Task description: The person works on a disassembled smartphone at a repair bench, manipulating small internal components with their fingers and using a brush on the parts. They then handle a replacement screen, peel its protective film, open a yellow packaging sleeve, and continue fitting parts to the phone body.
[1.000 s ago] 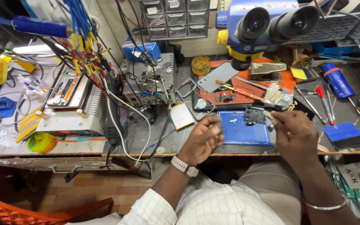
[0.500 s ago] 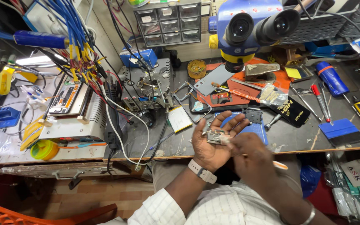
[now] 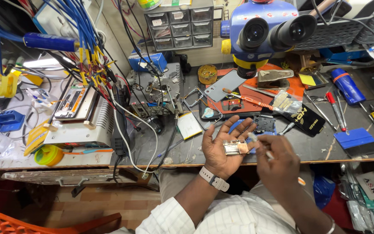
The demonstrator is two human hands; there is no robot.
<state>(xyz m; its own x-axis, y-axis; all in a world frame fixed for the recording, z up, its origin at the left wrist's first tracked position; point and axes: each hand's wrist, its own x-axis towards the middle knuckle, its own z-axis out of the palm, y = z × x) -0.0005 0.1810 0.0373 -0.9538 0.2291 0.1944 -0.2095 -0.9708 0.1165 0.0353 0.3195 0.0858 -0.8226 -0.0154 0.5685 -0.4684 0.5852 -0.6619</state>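
My left hand [image 3: 221, 147] is held palm up above the front edge of the workbench, with a small silvery rectangular part [image 3: 234, 148] lying in the palm. My right hand [image 3: 278, 162] sits just to its right, fingers closed around a thin white-handled tool [image 3: 260, 145] whose tip points at the part. A white watch band is on the left wrist. Behind the hands a blue mat [image 3: 239, 125] lies on the bench with a dark phone frame [image 3: 264, 123] on it.
A blue stereo microscope [image 3: 262, 30] hangs over the bench. An orange mat [image 3: 282, 89] with a grey phone back [image 3: 224, 84], screwdrivers [image 3: 336, 108], a blue scraper [image 3: 356, 141], a glue tube, a drawer cabinet [image 3: 180, 26], bundles of blue wires [image 3: 78, 30] and a power unit [image 3: 78, 112] crowd the bench.
Both hands have drawn back from the blue mat toward my body. The left hand turned palm up with the small part in it, and the right hand brought a thin tool to it.
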